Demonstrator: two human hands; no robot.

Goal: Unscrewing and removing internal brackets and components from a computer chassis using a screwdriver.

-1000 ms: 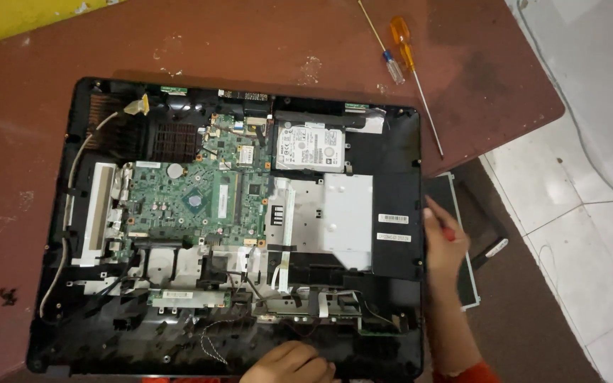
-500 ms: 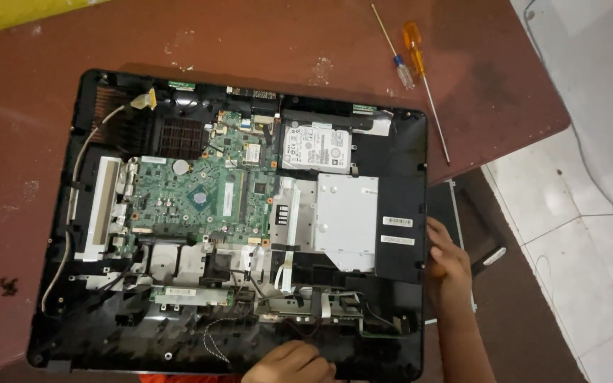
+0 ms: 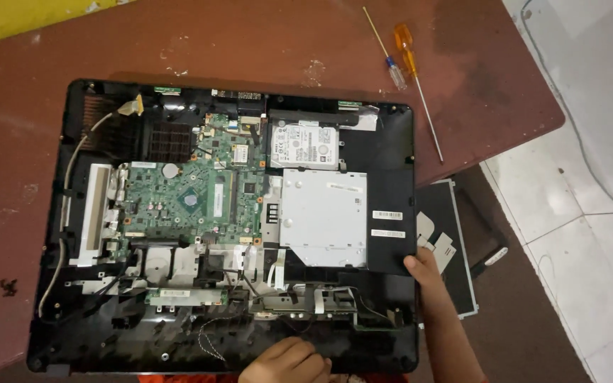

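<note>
**Both hands on the open chassis**

Right hand (image 3: 420,268) sits at the right edge of the chassis (image 3: 391,152), fingers curled onto the rim, thumb pressing the black panel just below the silver drive (image 3: 324,216). A clamp on the edge, not a full fist. Left hand (image 3: 289,362) rests on the near edge, knuckles bent; half of it is cut off by the frame, so whether it pinches anything I cannot tell.

The chassis lies flat on the table (image 3: 250,42), its right edge overhanging. The green board (image 3: 186,198) fills the left middle, a small hard drive (image 3: 305,144) sits far of the silver drive, and loose wires (image 3: 214,340) trail along the near strip.

To handle this well, I'd judge: grip only the plastic rim, keep fingers off the board and wires, and move both hands together so the frame doesn't twist. Far right lie two screwdrivers (image 3: 406,60); a flat panel (image 3: 452,241) sits below the table's edge.
</note>
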